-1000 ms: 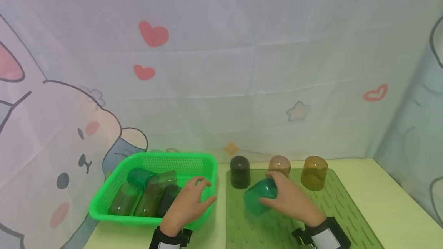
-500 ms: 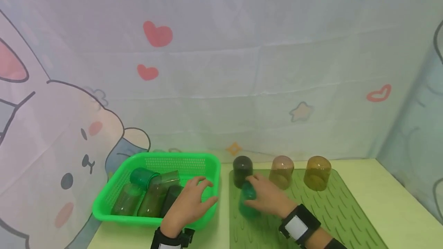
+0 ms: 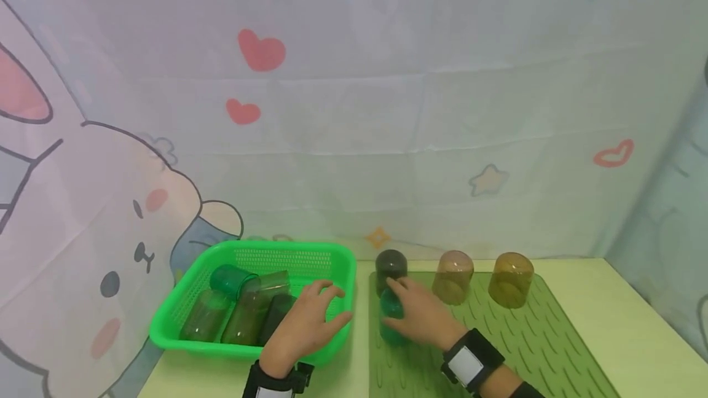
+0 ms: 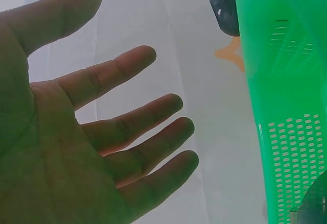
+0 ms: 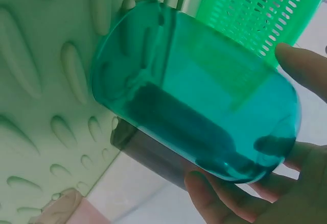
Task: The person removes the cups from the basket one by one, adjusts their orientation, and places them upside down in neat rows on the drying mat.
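Note:
My right hand [image 3: 423, 315] grips a translucent teal cup [image 3: 391, 324] near its closed end, thumb on one side and fingers on the other. In the right wrist view the teal cup [image 5: 204, 96] is upside down, its rim at the bumpy green mat [image 5: 36, 132]. A dark grey cup [image 3: 390, 266] is inverted just behind it. My left hand [image 3: 306, 324], fingers spread and holding nothing, hovers by the right side of a green basket [image 3: 251, 354]; the left wrist view shows its bare palm [image 4: 56, 147].
Inverted pink [image 3: 453, 278] and amber [image 3: 511, 281] cups stand along the mat's back edge. Inside the basket lie several cups, among them a teal cup [image 3: 229, 281] and a clear greenish cup [image 3: 204, 318]. A printed cloth [image 3: 354, 109] hangs behind the table.
My right hand has carried the teal cup leftward from the mat's middle and turned it from tilted to upside down, in front of the dark grey cup. The left hand has stayed by the basket.

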Motion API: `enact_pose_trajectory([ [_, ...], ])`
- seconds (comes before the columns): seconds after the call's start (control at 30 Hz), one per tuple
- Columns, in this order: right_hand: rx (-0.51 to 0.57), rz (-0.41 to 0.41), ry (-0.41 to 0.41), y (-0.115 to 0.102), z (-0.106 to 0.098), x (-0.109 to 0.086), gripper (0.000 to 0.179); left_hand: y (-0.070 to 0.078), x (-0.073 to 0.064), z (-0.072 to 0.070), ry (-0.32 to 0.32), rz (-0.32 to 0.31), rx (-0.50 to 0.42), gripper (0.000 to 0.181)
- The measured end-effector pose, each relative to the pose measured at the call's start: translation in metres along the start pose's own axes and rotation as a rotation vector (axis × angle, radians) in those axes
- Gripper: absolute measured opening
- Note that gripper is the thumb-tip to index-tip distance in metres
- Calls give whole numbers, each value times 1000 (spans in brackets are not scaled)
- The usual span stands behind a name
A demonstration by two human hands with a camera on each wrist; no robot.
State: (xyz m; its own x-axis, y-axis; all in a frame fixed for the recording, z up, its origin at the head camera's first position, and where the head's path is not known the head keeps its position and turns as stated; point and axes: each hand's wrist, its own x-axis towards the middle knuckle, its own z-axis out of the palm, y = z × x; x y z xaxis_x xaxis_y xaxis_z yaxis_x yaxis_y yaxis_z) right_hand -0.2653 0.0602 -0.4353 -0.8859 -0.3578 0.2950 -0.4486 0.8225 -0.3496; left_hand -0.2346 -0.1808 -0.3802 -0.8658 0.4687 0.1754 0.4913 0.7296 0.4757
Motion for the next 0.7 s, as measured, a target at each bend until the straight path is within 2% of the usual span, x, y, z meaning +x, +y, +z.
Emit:
enact_pose_trajectory([
  [0.2, -7, 2, 18, -2, -7, -3, 78, 1, 1, 0, -12, -9, 2, 34],
  [0.4, 36, 40, -10, 0, -19, -12, 73, -1, -1, 2, -30, -21, 9, 36],
  [0.57, 80, 90, -39, 12, -41, -31, 68, -2, -2, 2, -57, -30, 15, 37],
  [0.7, 145, 141, -71, 24, -60, -53, 72, -5, -2, 0, -90, -47, 3, 39],
])
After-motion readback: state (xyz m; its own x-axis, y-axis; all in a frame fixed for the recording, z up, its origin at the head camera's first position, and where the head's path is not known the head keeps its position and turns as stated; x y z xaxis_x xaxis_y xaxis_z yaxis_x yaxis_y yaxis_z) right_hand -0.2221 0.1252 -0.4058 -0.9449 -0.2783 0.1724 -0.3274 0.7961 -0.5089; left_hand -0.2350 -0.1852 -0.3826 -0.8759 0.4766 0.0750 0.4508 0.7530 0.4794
